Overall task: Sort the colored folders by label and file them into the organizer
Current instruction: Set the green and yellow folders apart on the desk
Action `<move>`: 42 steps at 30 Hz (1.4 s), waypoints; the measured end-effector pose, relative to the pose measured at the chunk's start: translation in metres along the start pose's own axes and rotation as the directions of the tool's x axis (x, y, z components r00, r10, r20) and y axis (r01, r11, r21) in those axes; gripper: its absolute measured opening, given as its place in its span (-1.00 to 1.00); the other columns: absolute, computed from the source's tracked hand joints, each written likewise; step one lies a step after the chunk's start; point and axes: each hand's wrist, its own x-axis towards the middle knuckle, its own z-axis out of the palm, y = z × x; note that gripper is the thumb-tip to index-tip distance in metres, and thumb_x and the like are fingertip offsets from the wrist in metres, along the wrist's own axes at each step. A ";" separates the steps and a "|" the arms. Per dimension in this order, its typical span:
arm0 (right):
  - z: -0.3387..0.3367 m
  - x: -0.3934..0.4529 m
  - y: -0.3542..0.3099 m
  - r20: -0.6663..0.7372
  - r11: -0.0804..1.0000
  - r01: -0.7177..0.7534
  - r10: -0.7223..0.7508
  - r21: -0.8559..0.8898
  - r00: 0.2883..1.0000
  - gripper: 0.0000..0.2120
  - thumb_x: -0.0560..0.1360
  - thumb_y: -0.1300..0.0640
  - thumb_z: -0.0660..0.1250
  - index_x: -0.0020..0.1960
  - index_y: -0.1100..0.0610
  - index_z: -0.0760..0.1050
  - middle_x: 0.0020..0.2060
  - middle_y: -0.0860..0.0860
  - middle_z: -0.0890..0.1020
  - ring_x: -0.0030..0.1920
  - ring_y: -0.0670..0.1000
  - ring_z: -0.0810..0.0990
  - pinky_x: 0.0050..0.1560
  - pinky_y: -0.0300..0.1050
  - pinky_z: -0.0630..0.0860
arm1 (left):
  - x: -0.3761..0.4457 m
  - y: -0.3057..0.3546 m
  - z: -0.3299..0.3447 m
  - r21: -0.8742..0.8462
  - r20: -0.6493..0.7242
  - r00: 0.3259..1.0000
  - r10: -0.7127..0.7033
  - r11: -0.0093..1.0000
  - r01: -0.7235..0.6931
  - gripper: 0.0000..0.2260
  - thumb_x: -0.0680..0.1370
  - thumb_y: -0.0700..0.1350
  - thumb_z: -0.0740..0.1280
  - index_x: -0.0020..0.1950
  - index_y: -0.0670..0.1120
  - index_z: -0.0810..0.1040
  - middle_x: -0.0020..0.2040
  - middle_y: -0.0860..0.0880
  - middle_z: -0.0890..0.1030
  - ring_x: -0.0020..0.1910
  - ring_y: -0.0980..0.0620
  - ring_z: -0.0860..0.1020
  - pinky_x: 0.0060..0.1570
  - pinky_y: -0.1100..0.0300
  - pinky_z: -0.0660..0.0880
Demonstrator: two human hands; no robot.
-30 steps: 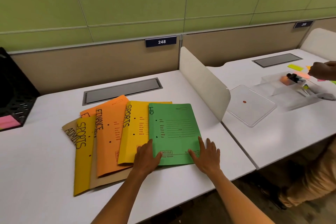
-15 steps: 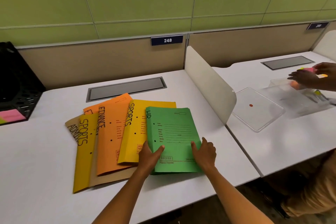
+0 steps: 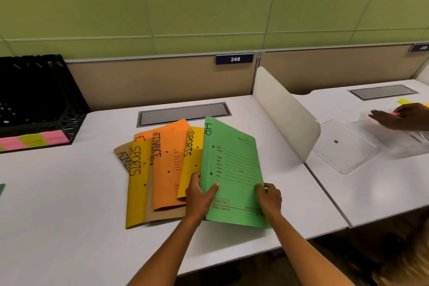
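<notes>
A green folder (image 3: 234, 165) labelled HR is lifted off the desk, tilted up toward me. My left hand (image 3: 199, 195) grips its spine edge, thumb on the front. My right hand (image 3: 270, 199) holds its lower right edge. Fanned flat on the white desk (image 3: 58, 193) to the left lie a yellow SPORTS folder (image 3: 191, 158), an orange FINANCE folder (image 3: 167, 165), a second yellow SPORTS folder (image 3: 138, 183), a brown ADMIN folder (image 3: 121, 154) and another orange folder (image 3: 145, 134) partly hidden beneath. The black mesh organizer (image 3: 34, 100) stands at the far left.
Pink and green sticky labels (image 3: 34, 140) line the organizer's front. A white divider (image 3: 285, 111) stands to the right of the folders. Beyond it another person's hand (image 3: 401, 115) works over clear plastic trays (image 3: 343, 146). A grey cable hatch (image 3: 183, 112) sits behind the folders.
The green HR folder has been taken in both hands and raised off the pile, its top tilting up. My view has turned left, bringing the organizer further into view.
</notes>
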 end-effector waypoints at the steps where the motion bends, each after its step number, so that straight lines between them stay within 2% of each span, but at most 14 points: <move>1: 0.002 -0.006 -0.003 0.007 0.999 0.009 -0.009 0.036 1.000 -0.60 0.58 -0.07 0.22 0.29 0.16 0.44 0.18 0.14 0.54 0.12 0.14 0.53 0.13 0.05 0.51 | -0.004 0.000 -0.008 -0.007 -0.012 1.000 0.016 1.000 -0.016 -0.63 0.48 -0.15 0.47 0.21 -0.08 0.41 0.14 -0.06 0.62 0.04 -0.01 0.65 -0.02 0.03 0.65; 4: 0.010 -0.028 -0.015 0.035 0.990 0.023 -0.028 0.139 0.999 -0.64 0.58 -0.09 0.23 0.27 0.10 0.40 0.13 0.08 0.55 0.04 0.09 0.51 -0.02 -0.06 0.44 | -0.015 -0.001 -0.035 -0.019 -0.046 0.998 0.030 0.999 -0.031 -0.65 0.50 -0.11 0.46 0.21 -0.08 0.43 0.14 -0.07 0.63 0.04 -0.04 0.65 -0.02 -0.02 0.65; 8: 0.032 -0.063 -0.036 0.051 0.984 0.061 -0.070 0.168 0.996 -0.65 0.58 -0.12 0.22 0.26 0.07 0.35 0.08 0.05 0.52 0.02 0.10 0.50 -0.04 -0.07 0.41 | -0.032 0.000 -0.082 -0.002 -0.106 0.990 0.096 0.995 -0.096 -0.66 0.50 -0.12 0.46 0.22 -0.06 0.47 0.12 0.00 0.64 0.00 0.10 0.64 -0.13 0.29 0.62; 11: 0.056 -0.097 -0.052 0.065 0.978 0.080 -0.094 0.194 0.993 -0.66 0.59 -0.13 0.21 0.23 0.06 0.30 0.05 0.05 0.51 -0.02 0.09 0.50 -0.16 -0.09 0.40 | -0.045 -0.001 -0.125 0.020 -0.133 0.983 0.124 0.992 -0.123 -0.62 0.50 -0.12 0.46 0.28 -0.05 0.47 0.11 0.04 0.63 -0.02 0.15 0.64 -0.18 0.37 0.59; 14: 0.084 -0.130 -0.066 0.078 0.971 0.090 -0.110 0.220 0.991 -0.68 0.60 -0.14 0.18 0.20 0.06 0.25 0.03 0.07 0.51 -0.05 0.09 0.53 -0.16 -0.07 0.41 | -0.057 -0.005 -0.171 0.065 -0.151 0.978 0.142 0.989 -0.134 -0.62 0.50 -0.10 0.45 0.28 -0.01 0.47 0.07 0.07 0.64 -0.07 0.23 0.63 -0.26 0.49 0.52; 18: 0.125 -0.175 -0.080 0.082 0.971 0.117 -0.137 0.207 0.987 -0.67 0.60 -0.15 0.15 0.18 0.07 0.23 0.02 0.09 0.52 -0.08 0.08 0.52 -0.22 -0.11 0.40 | -0.073 -0.016 -0.233 0.110 -0.178 0.972 0.156 0.984 -0.138 -0.63 0.50 -0.07 0.44 0.27 0.06 0.46 0.01 0.13 0.64 -0.11 0.28 0.62 -0.25 0.43 0.55; 20: 0.149 -0.199 -0.087 0.106 0.970 0.130 -0.154 0.206 0.982 -0.63 0.60 -0.16 0.16 0.22 0.09 0.23 0.03 0.09 0.52 -0.08 0.08 0.52 -0.18 -0.10 0.40 | -0.084 -0.025 -0.265 0.117 -0.207 0.965 0.160 0.984 -0.138 -0.63 0.50 -0.06 0.44 0.27 0.06 0.46 -0.02 0.15 0.63 -0.13 0.30 0.62 -0.27 0.44 0.54; 25: 0.209 -0.255 -0.104 0.167 0.962 0.164 -0.202 0.218 0.965 -0.58 0.60 -0.17 0.16 0.28 0.10 0.21 0.05 0.04 0.48 -0.07 0.07 0.49 -0.15 -0.10 0.40 | -0.108 -0.044 -0.341 0.120 -0.265 0.953 0.145 0.986 -0.116 -0.67 0.51 -0.03 0.42 0.25 0.13 0.47 0.02 0.15 0.64 -0.07 0.21 0.64 -0.17 0.32 0.60; 31: 0.280 -0.308 -0.132 0.286 0.954 0.201 -0.261 0.221 0.922 -0.52 0.58 -0.20 0.19 0.29 0.13 0.23 0.08 0.07 0.47 0.01 0.10 0.47 -0.06 -0.05 0.38 | -0.126 -0.067 -0.423 0.124 -0.367 0.922 0.123 0.989 -0.083 -0.70 0.54 0.01 0.38 0.25 0.15 0.48 0.08 0.17 0.64 -0.01 0.23 0.62 -0.15 0.40 0.58; 33: 0.304 -0.321 -0.141 0.310 0.954 0.219 -0.275 0.204 0.910 -0.56 0.58 -0.19 0.19 0.25 0.11 0.24 0.06 0.08 0.47 -0.03 0.10 0.48 -0.10 -0.06 0.37 | -0.130 -0.073 -0.446 0.125 -0.395 0.912 0.105 0.990 -0.060 -0.65 0.54 0.02 0.38 0.31 0.11 0.46 0.10 0.17 0.62 0.04 0.19 0.61 -0.09 0.41 0.56; 35: 0.332 -0.335 -0.150 0.353 0.956 0.232 -0.282 0.179 0.892 -0.59 0.58 -0.20 0.18 0.22 0.09 0.23 0.05 0.08 0.47 -0.06 0.10 0.49 -0.11 -0.06 0.37 | -0.132 -0.080 -0.472 0.116 -0.425 0.902 0.077 0.993 -0.030 -0.61 0.54 0.02 0.39 0.36 0.08 0.43 0.13 0.15 0.59 0.09 0.14 0.59 0.03 0.31 0.57; 36: 0.346 -0.341 -0.154 0.374 0.957 0.237 -0.285 0.170 0.883 -0.61 0.58 -0.20 0.17 0.20 0.08 0.22 0.04 0.08 0.47 -0.08 0.09 0.49 -0.11 -0.07 0.36 | -0.132 -0.084 -0.485 0.112 -0.439 0.896 0.062 0.994 -0.014 -0.59 0.54 0.02 0.39 0.37 0.07 0.42 0.14 0.16 0.58 0.09 0.15 0.58 0.01 0.36 0.56; 39: 0.386 -0.356 -0.169 0.412 0.950 0.251 -0.308 0.187 0.857 -0.62 0.58 -0.21 0.17 0.14 0.07 0.22 0.01 0.09 0.49 -0.13 0.04 0.49 -0.14 -0.07 0.37 | -0.127 -0.090 -0.525 0.119 -0.473 0.880 0.036 0.993 0.024 -0.57 0.54 0.00 0.39 0.39 0.05 0.40 0.11 0.17 0.55 0.01 0.26 0.54 -0.21 0.60 0.45; 42: 0.427 -0.370 -0.187 0.434 0.946 0.254 -0.318 0.199 0.843 -0.62 0.58 -0.19 0.19 0.15 0.10 0.25 0.03 0.09 0.50 -0.03 0.11 0.50 -0.08 -0.04 0.39 | -0.118 -0.094 -0.564 0.134 -0.506 0.863 0.007 0.988 0.070 -0.60 0.56 -0.01 0.37 0.38 0.03 0.41 0.11 0.15 0.55 0.06 0.15 0.55 -0.18 0.55 0.46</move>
